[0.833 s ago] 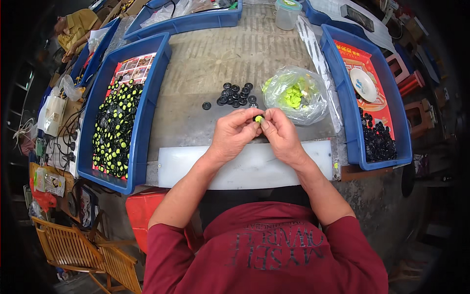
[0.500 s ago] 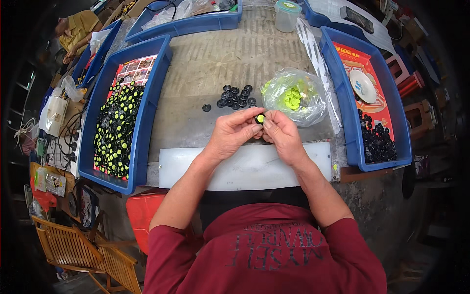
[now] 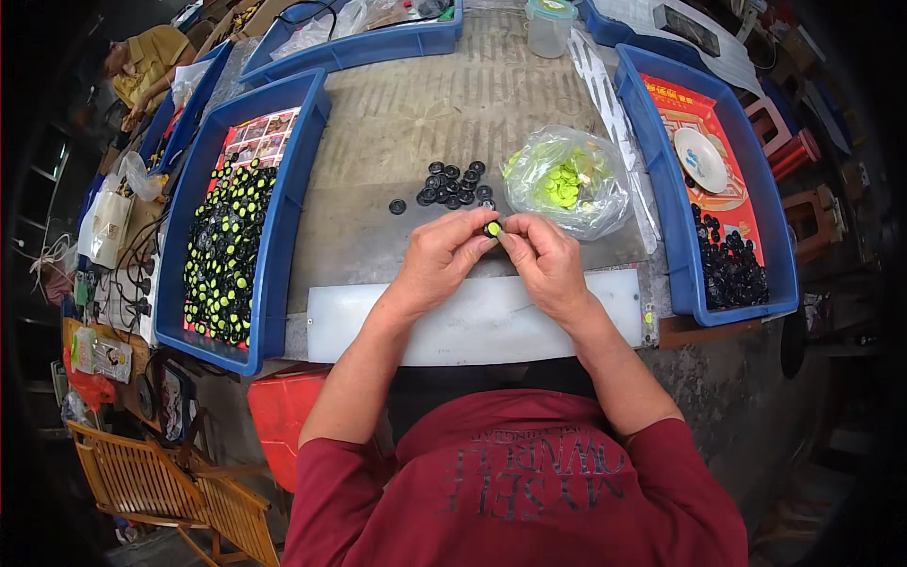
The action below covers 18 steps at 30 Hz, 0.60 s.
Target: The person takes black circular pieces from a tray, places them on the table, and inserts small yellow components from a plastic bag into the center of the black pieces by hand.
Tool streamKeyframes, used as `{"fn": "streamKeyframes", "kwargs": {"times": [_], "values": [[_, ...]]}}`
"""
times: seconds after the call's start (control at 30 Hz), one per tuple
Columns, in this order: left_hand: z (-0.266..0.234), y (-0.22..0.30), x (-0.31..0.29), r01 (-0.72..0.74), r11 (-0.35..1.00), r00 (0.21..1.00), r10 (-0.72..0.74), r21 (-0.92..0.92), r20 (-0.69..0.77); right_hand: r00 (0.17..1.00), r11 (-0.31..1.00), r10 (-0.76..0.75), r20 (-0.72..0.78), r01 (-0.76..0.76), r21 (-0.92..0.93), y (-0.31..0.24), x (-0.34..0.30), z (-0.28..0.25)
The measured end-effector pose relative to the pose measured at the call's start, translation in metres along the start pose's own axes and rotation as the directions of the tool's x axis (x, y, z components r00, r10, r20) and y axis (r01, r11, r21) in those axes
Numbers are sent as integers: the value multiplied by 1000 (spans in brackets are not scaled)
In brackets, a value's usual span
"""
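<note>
Between both hands, over the table, is a small black round piece with a yellow-green disc (image 3: 492, 229) on its face. My left hand (image 3: 437, 260) pinches it between thumb and fingers. My right hand (image 3: 550, 263) has its thumb and forefinger closed at the other edge of the same piece. Just beyond my hands lies a loose group of plain black round pieces (image 3: 453, 182), with a single black round piece (image 3: 397, 206) apart to the left. To the right, close to my right hand, sits a clear plastic bag (image 3: 605, 210) holding many yellow-green discs (image 3: 561, 183).
A blue tray (image 3: 300, 189) at left holds many black pieces with green discs. The right blue tray (image 3: 675, 217) contains plain black pieces and a white dish (image 3: 700, 159). A white board (image 3: 378, 333) lies along the near table edge. A lidded plastic tub (image 3: 550, 36) stands far off.
The piece and both hands have shifted slightly left. My right fingers have drawn back a little from over the piece, leaving more of its black rim showing.
</note>
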<state>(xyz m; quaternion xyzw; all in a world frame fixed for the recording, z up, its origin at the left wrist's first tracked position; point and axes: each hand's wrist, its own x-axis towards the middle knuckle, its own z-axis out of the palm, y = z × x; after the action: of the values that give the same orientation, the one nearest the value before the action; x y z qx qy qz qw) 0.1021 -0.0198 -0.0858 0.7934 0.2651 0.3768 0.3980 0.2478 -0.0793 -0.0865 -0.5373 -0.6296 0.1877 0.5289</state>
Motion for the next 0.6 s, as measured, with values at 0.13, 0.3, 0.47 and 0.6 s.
{"fn": "streamKeyframes", "kwargs": {"times": [0.13, 0.3, 0.47, 0.6], "values": [[1, -1, -1, -48, 994, 999, 48, 100, 3, 1000, 1000, -16, 17, 16, -23, 4, 0, 0], [0, -1, -2, -55, 994, 998, 54, 92, 14, 1000, 1000, 6, 31, -6, -3, 5, 1, 0], [3, -2, -3, -62, 997, 998, 62, 38, 7, 999, 1000, -6, 44, 7, -26, 3, 0, -2], [4, 0, -2, -6, 1000, 1000, 5, 22, 14, 998, 998, -55, 23, 56, -35, 4, 0, -1]]}}
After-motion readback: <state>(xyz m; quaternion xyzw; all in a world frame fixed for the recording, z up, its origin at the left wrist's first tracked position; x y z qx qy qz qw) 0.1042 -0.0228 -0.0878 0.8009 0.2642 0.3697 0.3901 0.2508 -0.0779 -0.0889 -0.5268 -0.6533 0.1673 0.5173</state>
